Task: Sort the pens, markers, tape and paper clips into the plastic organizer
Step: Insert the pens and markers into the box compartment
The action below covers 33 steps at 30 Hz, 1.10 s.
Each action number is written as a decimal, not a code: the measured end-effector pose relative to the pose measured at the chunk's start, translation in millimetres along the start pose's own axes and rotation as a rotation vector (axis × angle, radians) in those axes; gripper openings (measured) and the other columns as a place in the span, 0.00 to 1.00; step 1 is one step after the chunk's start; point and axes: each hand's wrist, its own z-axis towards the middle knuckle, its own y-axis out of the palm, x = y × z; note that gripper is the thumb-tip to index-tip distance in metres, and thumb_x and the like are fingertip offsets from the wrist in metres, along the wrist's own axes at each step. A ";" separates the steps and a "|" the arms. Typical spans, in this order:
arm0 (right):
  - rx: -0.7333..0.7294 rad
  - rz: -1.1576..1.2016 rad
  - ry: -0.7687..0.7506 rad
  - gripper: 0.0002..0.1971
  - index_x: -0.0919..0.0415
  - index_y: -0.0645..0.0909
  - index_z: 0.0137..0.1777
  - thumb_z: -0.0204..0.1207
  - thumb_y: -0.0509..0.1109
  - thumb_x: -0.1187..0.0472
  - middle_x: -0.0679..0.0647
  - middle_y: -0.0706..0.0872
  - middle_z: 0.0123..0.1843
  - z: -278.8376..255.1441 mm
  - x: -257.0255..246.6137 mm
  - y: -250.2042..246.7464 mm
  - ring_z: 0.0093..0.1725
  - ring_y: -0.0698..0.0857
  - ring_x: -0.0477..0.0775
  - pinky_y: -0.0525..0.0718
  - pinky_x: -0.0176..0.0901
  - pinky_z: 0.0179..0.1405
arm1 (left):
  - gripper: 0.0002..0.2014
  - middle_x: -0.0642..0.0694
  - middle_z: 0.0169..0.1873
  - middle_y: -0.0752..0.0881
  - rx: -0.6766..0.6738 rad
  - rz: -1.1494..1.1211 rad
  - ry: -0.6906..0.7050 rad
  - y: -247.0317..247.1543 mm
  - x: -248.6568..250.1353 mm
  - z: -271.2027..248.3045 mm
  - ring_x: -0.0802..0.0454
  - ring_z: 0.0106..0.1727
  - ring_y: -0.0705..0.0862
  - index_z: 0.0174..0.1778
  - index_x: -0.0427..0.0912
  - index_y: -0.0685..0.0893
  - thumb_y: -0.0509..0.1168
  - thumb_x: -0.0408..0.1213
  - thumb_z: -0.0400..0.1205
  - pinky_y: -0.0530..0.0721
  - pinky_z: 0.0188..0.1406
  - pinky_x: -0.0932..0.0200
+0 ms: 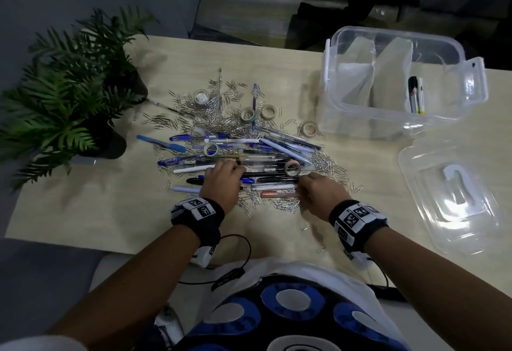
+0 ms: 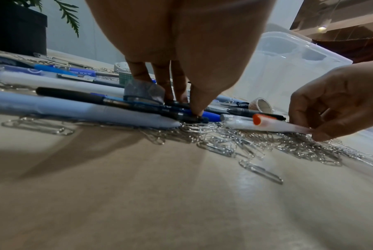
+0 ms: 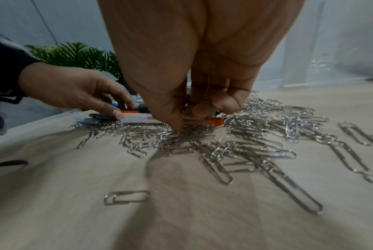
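Observation:
A heap of pens (image 1: 243,154), tape rolls (image 1: 292,168) and paper clips (image 1: 327,162) lies mid-table. My left hand (image 1: 239,177) reaches into the heap's near side; in the left wrist view the left hand (image 2: 187,108) pinches a dark pen with a blue end (image 2: 211,116). My right hand (image 1: 302,187) pinches one end of a clear pen with orange parts (image 1: 274,193), which lies on the clips. The wrist views show that right hand (image 3: 185,118) and its orange-capped pen (image 3: 213,121). The clear plastic organizer (image 1: 346,46) holds two markers (image 1: 417,96).
The organizer's clear lid (image 1: 454,198) lies at the right, near the table's front. Two potted ferns (image 1: 69,96) stand at the left. Loose paper clips (image 3: 127,197) are scattered on the bare wood in front of the heap. A black cable (image 1: 235,267) hangs at the table's near edge.

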 end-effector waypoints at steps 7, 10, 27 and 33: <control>0.034 -0.079 -0.039 0.09 0.53 0.81 0.55 0.80 0.63 0.55 0.52 0.83 0.52 4.0 -8.8 2.5 0.50 0.85 0.59 0.81 0.45 0.35 | 0.15 0.48 0.64 0.79 0.039 0.012 0.007 0.0 0.9 0.6 0.43 0.68 0.72 0.67 0.49 0.79 0.59 0.35 0.84 0.67 0.62 0.47; 0.047 -0.101 -0.046 0.10 0.53 0.83 0.55 0.79 0.64 0.54 0.53 0.84 0.50 4.3 -8.7 4.5 0.48 0.85 0.59 0.79 0.44 0.34 | 0.14 0.46 0.59 0.83 0.099 -0.009 0.029 0.1 0.5 -1.5 0.41 0.64 0.77 0.63 0.46 0.83 0.64 0.33 0.82 0.70 0.59 0.46; 0.072 0.100 -0.077 0.15 0.63 0.82 0.42 0.68 0.56 0.57 0.57 0.81 0.39 7.8 -8.3 -7.4 0.37 0.83 0.64 0.81 0.48 0.35 | 0.02 0.49 0.44 0.89 0.232 -1.211 -0.225 -68.1 -27.6 -4.9 0.52 0.48 0.88 0.48 0.50 0.86 0.69 0.38 0.82 0.88 0.47 0.57; 0.073 0.003 -0.075 0.17 0.52 0.76 0.59 0.78 0.56 0.45 0.52 0.85 0.50 9.7 -17.5 -4.5 0.45 0.85 0.60 0.83 0.48 0.39 | 0.12 0.46 0.32 0.82 0.319 -1.397 -0.339 -72.1 -43.3 5.6 0.44 0.29 0.82 0.49 0.45 0.77 0.52 0.44 0.91 0.85 0.33 0.52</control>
